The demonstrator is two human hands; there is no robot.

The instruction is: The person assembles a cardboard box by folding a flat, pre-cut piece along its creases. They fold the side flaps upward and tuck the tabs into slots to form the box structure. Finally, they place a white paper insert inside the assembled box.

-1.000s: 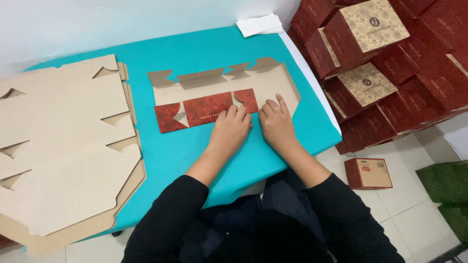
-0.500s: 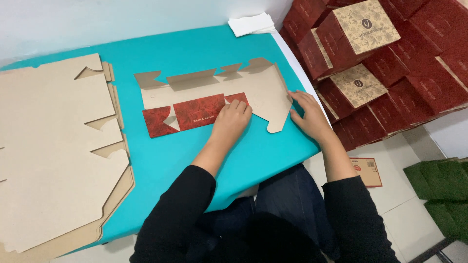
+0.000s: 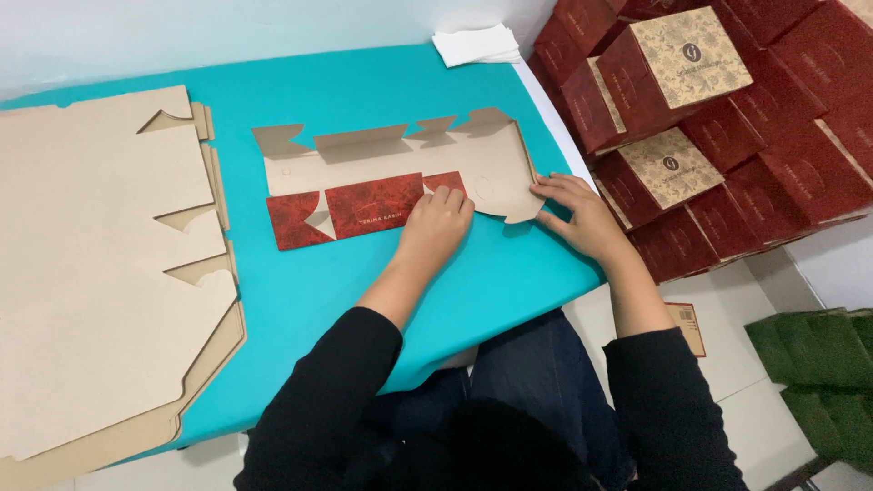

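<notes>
Cardboard, thin and light but fairly stiff, so we figured the flat box blank (image 3: 400, 177) would flex only at its creases and was best gripped by the edges. It lay unfolded on the teal table (image 3: 300, 91). Our left hand (image 3: 438, 218) pressed down half-curled on the red folded flap (image 3: 368, 207), while our right hand (image 3: 577, 214) lay open, fingertips on the blank's right tab.

Stack of flat tan cardboard blanks (image 3: 100, 273) cut off at left edge. My left hand (image 3: 436, 223) covers red printed flap's right end. Green bundles (image 3: 823, 382) cropped at right.
</notes>
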